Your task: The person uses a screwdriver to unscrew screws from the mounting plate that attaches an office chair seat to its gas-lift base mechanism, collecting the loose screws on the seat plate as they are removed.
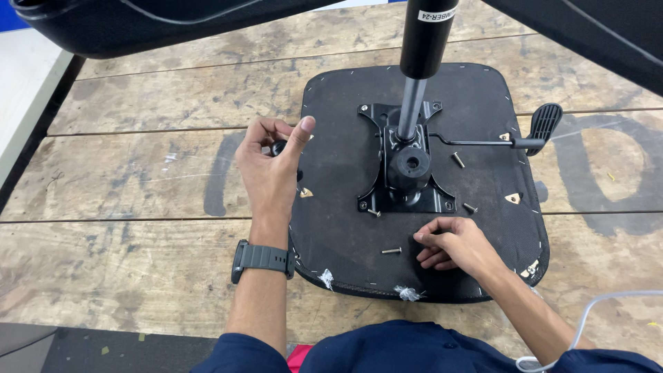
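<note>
1. An upturned seat pad (pixel 345 228), black underneath, lies flat on the wooden worktop (pixel 138 179), with its front edge toward the person.
2. A black metal mounting plate (pixel 407 190) sits at the pad's centre; a gas-lift cylinder (pixel 418 69) rises from it toward twelve o'clock, and a lever with a paddle handle (pixel 544 123) runs out toward three o'clock.
3. The left hand (pixel 269 173) hovers over the pad's nine o'clock edge, its grip curled closed around a small black knob (pixel 278 146), thumb raised beside it. A grey watch (pixel 261 259) is on that wrist.
4. The right hand (pixel 452 245) rests on the pad at about five o'clock from the plate, fingers bent inward with the tips drawn together on the fabric; whether they pinch anything, I cannot tell.
5. A loose bolt (pixel 391 251) lies just at nine o'clock of the right fingertips, apart from them.
6. More bolts lie around the plate: one (pixel 373 213) at its seven o'clock corner, one (pixel 469 207) at its four o'clock corner, one (pixel 458 159) at two o'clock.
</note>
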